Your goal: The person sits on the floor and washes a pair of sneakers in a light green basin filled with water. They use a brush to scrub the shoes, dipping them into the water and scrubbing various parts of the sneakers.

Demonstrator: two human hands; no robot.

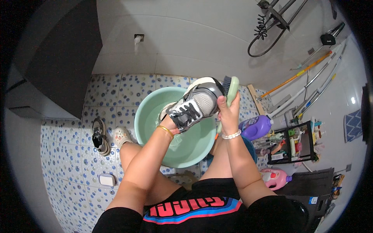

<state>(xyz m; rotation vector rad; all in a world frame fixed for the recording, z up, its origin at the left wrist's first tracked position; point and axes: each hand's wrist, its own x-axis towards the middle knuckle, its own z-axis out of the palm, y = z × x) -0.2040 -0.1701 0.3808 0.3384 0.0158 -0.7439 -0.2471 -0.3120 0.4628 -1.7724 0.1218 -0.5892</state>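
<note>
A grey and black lace-up sneaker [193,104] is held above a mint-green plastic basin [140,116] of water. My left hand [172,125] grips it at the opening, with the fingers partly hidden by the shoe. In my right hand [228,112] is a pale green scrubbing brush [233,88] with dark bristles. The bristles face the sneaker's toe and lie against or very near it. Behind my left hand, part of another pale shoe [164,110] shows inside the basin.
A second sneaker [99,137] and a soap dish with a white bar [107,180] lie on the tiled floor at left. To the right are a purple detergent bottle [256,127], a pink bottle [275,178], a black rack [291,142] of bottles and leaning mop handles [309,84].
</note>
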